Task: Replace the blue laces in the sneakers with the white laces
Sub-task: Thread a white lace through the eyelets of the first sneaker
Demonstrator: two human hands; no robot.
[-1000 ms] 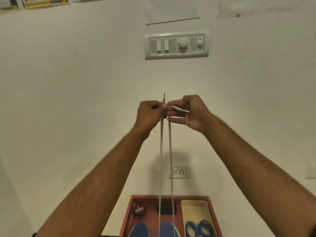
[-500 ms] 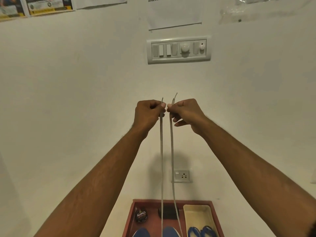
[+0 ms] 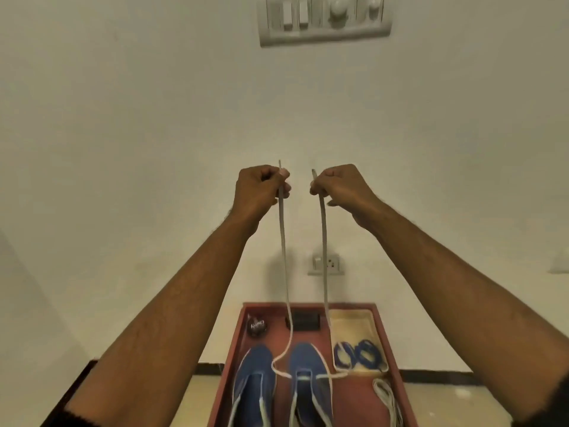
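1. The left hand is pinching one end of the white lace between thumb and curled fingers, with the lace tip sticking up just above the fist.
2. The right hand is gripping the other end of the same lace in the same way, fingers curled round it, its tip poking out above the knuckles.
3. Both arms are reaching forward and up at about the same height, and the two fists are hanging near each other but apart (a clear gap of wall is showing between them).
4. The two strands are running down from the hands to the right sneaker, where the lace is crossing through its front eyelets; the left strand is sagging into a small loop beside the toe.
5. The left sneaker is lying just beside it in the red tray.
6. The blue laces are lying coiled in the cream inner tray to the right, and another white lace is lying bunched near the tray's right wall.
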